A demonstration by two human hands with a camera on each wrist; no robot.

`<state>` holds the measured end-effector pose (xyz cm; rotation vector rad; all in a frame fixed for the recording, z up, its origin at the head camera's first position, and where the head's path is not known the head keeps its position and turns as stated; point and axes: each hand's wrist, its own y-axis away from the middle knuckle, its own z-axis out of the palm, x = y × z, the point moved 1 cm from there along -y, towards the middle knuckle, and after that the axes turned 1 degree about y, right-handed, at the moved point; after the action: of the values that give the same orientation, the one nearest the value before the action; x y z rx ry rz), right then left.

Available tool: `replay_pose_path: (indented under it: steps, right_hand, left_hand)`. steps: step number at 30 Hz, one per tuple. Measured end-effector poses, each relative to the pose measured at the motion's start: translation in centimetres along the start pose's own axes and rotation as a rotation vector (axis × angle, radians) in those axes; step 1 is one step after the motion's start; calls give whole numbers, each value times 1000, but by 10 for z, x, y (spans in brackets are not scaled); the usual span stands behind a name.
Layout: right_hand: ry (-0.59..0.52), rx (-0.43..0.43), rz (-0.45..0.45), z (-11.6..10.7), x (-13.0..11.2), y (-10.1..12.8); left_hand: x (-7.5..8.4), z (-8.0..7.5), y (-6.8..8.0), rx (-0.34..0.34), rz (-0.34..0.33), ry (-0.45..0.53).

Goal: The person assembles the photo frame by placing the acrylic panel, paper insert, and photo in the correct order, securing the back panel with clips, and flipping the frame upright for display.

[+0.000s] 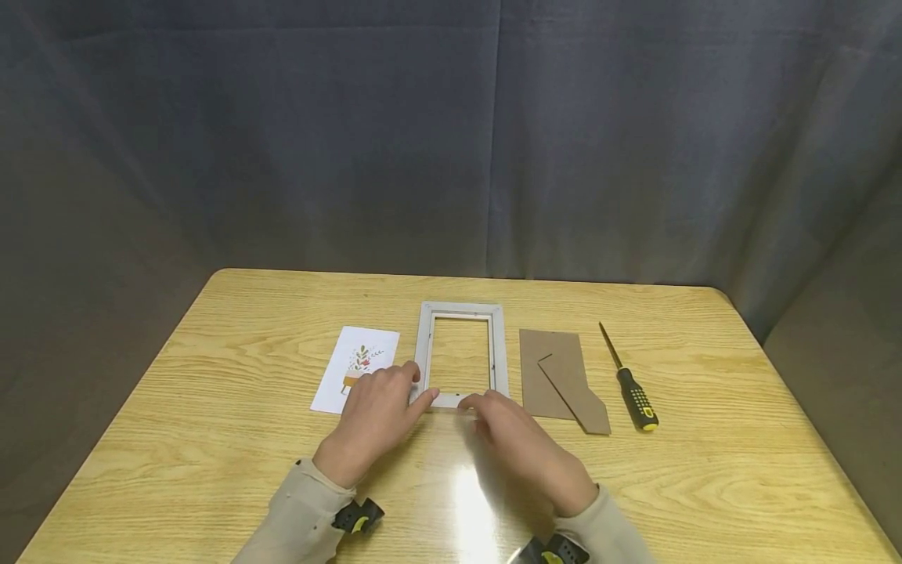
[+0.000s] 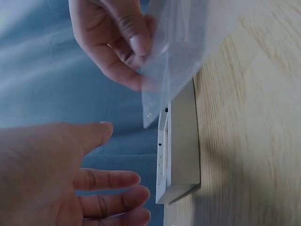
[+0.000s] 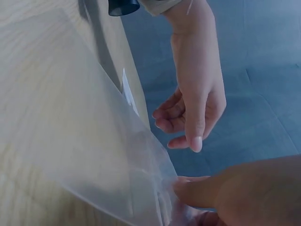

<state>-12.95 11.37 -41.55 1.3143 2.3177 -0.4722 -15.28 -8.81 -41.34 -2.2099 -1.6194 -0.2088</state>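
My right hand (image 1: 521, 439) pinches the edge of a clear plastic sheet (image 3: 84, 122) between thumb and fingers. The sheet hangs tilted close over the table, in front of a white picture frame (image 1: 461, 308). That frame lies flat with its opening bare, and small dark tabs show along its inner edge. My left hand (image 1: 373, 411) is by the frame's lower left corner; in the left wrist view its fingers are spread apart with nothing between them. Partly under the left hand in the head view is a white card (image 1: 334, 384) with a printed plant.
A brown backing board (image 1: 560, 341) with a stand leg (image 1: 578, 392) lies right of the frame. Farther right is a black and yellow screwdriver (image 1: 637, 399). The wooden table (image 1: 705, 486) ends at a dark curtain (image 1: 352, 141) behind.
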Motion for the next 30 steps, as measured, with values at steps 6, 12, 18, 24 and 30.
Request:
replay_pose_path:
  steps: [6,12,18,24,30]
  right_hand:
    - [3,16,47,-7,7,-3]
    - [-21,52,93,-15,12,-4]
    - [-20,90,116,-20,13,-5]
    - [-52,107,118,-27,18,-6]
    - [-75,138,138,-35,24,-8]
  left_hand:
    - [-2,1,-2,32,-5,13]
    - [-4,1,-3,47,-18,19]
    - [-6,-2,-3,42,-34,31]
    - [-9,-6,-2,35,-42,40]
    - [-9,-7,-3,33,-36,38]
